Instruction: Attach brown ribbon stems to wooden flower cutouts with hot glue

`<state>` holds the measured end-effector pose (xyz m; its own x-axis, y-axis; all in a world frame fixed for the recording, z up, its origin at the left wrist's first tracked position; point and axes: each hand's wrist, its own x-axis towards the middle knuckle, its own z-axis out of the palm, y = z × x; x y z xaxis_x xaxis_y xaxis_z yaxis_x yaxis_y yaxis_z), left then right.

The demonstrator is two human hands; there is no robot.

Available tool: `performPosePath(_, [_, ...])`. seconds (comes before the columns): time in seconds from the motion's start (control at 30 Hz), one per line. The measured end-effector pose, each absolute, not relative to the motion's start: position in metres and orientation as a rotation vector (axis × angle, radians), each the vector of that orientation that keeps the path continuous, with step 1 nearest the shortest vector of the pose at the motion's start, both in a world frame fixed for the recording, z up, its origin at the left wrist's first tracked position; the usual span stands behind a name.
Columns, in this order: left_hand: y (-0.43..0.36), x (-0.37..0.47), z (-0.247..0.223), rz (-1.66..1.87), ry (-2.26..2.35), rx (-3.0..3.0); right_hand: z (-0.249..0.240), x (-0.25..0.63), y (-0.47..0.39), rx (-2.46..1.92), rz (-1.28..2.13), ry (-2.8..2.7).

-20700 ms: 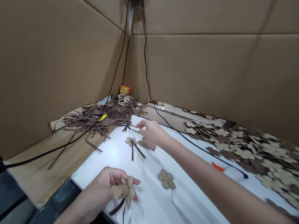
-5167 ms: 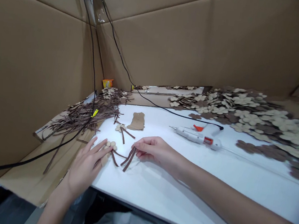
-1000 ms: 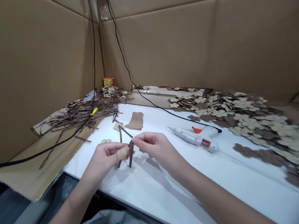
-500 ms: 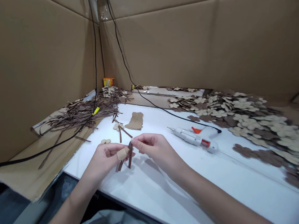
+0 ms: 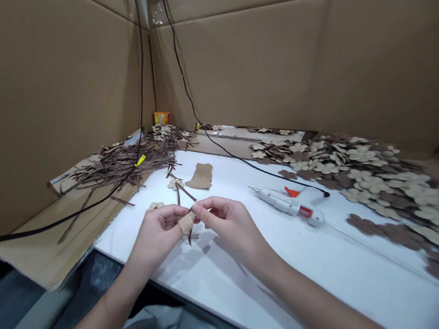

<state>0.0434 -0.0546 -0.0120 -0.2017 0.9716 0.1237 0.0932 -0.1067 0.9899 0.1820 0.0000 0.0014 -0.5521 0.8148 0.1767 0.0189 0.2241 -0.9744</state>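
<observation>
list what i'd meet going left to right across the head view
Long thin brown strip, small bright yellow tag, left hand, right hand, white glue gun with orange trigger, row of flat dark brown flower-shaped pieces.

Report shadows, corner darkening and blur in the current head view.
Head view: soft shadows fall on the white tabletop beneath the right hand; same view, the top-right corner goes black; the flower cutouts look smeared toward the right edge.

Left hand [image 5: 159, 226], right hand [image 5: 226, 217] pinched, close together
</observation>
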Motion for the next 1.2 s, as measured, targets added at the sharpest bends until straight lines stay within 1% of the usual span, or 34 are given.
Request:
performPosePath(0.33, [-0.0586, 0.0525, -0.0122, 1.552, 1.367, 1.194, 0.0016, 0.1811, -0.0074, -0.844, 1.342, -1.713])
performPosePath(0.7, [-0.0612, 0.0491, -0.0196, 1.565, 1.217, 1.33, 0.0041, 0.1831, -0.007, -0.819, 1.356, -1.701])
performPosePath(1.2, [-0.0586, 0.0543, -0.0195, 1.491, 1.288, 1.36, 0.0028, 0.1816, -0.0064, -0.857, 1.335, -1.701])
